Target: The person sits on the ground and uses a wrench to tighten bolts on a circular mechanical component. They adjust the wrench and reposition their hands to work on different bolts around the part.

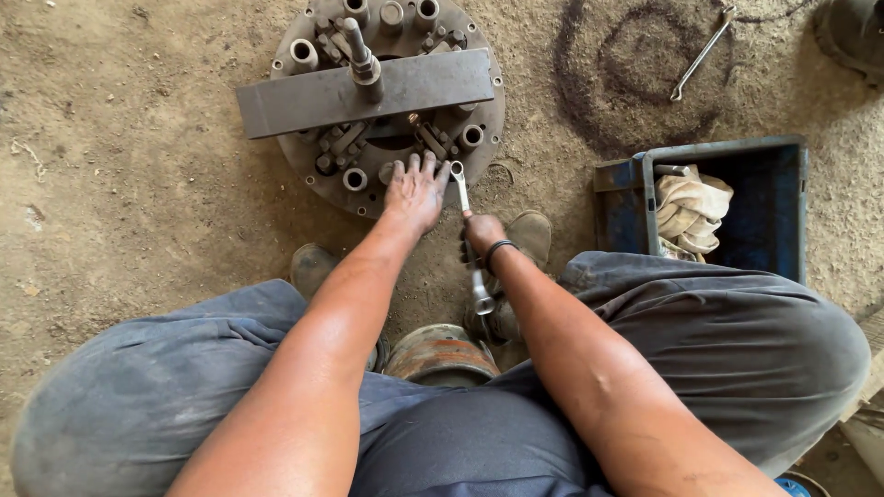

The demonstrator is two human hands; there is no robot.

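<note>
The fingers (422, 168) of the left hand (414, 193) lie spread and flat on the near rim of the round clutch plate (304, 156), pressing down on it and gripping nothing, as if to steady the heavy disc on the dirt floor (120, 212). Just to the right of them, the right hand (481, 235) is wrapped tight around the shaft of a ring spanner (468, 230), whose upper ring sits at the plate's near edge, seemingly on one of the rim bolts, though the bolt head itself is hidden under it. Across the plate's middle lies a flat steel bar (368, 92), held by a threaded centre post (362, 60) that stands up through it. By my reckoning the step in hand is turning a rim bolt while the bar keeps the springs compressed; the next move calls for a firm sweep of the spanner with the ring kept square on the bolt, and the left palm bearing down so the plate does not swivel. Right of the plate sits a blue crate (792, 202) with a pair of work gloves (691, 212) inside; beyond it, another spanner (702, 53) lies on the ground.
</note>
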